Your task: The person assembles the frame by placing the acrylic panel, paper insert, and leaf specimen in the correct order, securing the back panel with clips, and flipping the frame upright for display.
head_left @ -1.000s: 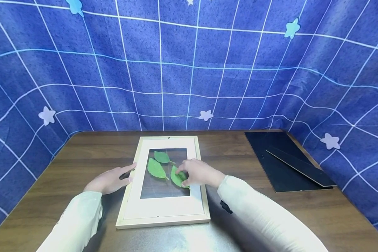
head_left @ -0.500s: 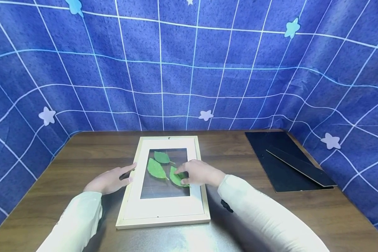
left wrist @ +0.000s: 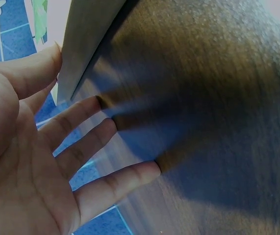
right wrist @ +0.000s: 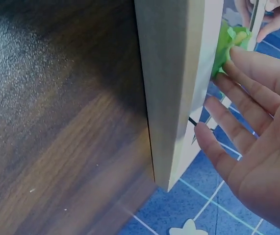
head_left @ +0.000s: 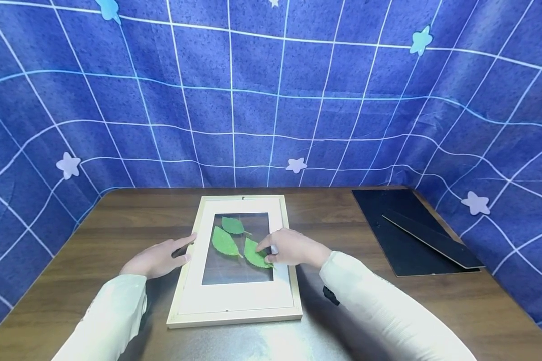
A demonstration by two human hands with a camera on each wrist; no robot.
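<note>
A pale wooden picture frame [head_left: 235,321] lies flat on the table, with a white mat [head_left: 235,299] around a see-through window. Three green leaves lie in that window: an upper leaf [head_left: 233,225], a left leaf [head_left: 225,242] and a right leaf [head_left: 254,252]. My left hand [head_left: 157,258] rests its thumb and index finger against the frame's left side; its other fingers [left wrist: 83,147] reach out straight over the table. Above the frame's right side, my right hand [head_left: 293,247] touches the right leaf with index finger and thumb, spread apart. Part of that leaf is hidden by the fingers.
At the right of the wooden table [head_left: 339,210] lies a black board [head_left: 375,210], with a narrower black panel [head_left: 429,238] slanting across it. A blue cloth with white grid lines and stars [head_left: 253,115] hangs behind and beside the table.
My right hand has shifted slightly right, and its fingers have drawn back across the right leaf, so more of the leaf shows. The left hand and the frame have stayed put.
</note>
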